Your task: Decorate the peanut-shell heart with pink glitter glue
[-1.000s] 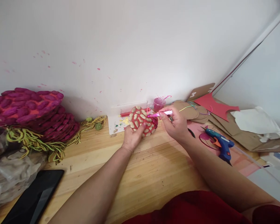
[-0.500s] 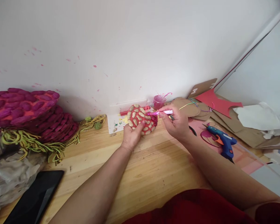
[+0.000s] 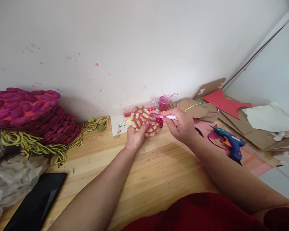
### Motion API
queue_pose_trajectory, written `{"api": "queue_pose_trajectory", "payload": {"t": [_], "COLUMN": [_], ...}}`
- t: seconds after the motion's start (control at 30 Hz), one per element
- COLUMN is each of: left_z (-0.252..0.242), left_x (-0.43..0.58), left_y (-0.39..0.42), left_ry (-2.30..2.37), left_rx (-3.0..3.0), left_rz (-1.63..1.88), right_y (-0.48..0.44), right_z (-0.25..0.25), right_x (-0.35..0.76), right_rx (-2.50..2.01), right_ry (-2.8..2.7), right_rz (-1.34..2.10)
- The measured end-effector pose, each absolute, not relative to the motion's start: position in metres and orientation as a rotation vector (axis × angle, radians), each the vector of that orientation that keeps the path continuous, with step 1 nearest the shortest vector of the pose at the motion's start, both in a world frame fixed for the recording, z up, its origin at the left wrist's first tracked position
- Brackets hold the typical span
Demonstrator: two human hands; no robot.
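Observation:
My left hand [image 3: 135, 138] grips a round red disc [image 3: 145, 122] covered with several pale peanut shells, held upright above the wooden table [image 3: 144, 173]. My right hand [image 3: 181, 126] pinches a pink brush [image 3: 162, 116] whose tip touches the disc's right side, where some shells look painted magenta. A small pink cup of paint [image 3: 164, 102] stands just behind, against the white wall.
Stacked magenta-painted discs [image 3: 31, 115] and yellow-green string [image 3: 38, 146] lie at left, with a plastic bag [image 3: 9, 179] and a black tablet [image 3: 36, 200]. A blue glue gun [image 3: 228, 142], cardboard circles [image 3: 192, 108], red paper [image 3: 223, 103] and a white cloth [image 3: 267, 120] crowd the right.
The brush tip has shifted slightly left and down along the disc. The view has tilted a little; both hands keep their hold.

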State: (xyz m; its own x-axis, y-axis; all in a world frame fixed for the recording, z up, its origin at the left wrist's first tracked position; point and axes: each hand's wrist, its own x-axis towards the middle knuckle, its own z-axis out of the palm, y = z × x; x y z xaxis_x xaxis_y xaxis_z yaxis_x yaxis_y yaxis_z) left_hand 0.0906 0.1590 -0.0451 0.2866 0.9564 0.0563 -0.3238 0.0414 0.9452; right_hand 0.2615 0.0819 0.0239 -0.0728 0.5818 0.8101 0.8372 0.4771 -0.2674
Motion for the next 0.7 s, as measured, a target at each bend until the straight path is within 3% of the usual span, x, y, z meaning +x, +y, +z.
{"api": "queue_pose_trajectory", "payload": {"t": [0.7], "left_z": [-0.0382], "left_x": [0.091], "left_y": [0.1567], "left_ry": [0.662], "left_rx": [0.96], "left_rz": [1.104], "right_y": [0.0806], "right_z": [0.0256], "right_x": [0.2625], "right_rx": [-1.228], "right_ry": [-1.81], "right_rz": [-0.357]}}
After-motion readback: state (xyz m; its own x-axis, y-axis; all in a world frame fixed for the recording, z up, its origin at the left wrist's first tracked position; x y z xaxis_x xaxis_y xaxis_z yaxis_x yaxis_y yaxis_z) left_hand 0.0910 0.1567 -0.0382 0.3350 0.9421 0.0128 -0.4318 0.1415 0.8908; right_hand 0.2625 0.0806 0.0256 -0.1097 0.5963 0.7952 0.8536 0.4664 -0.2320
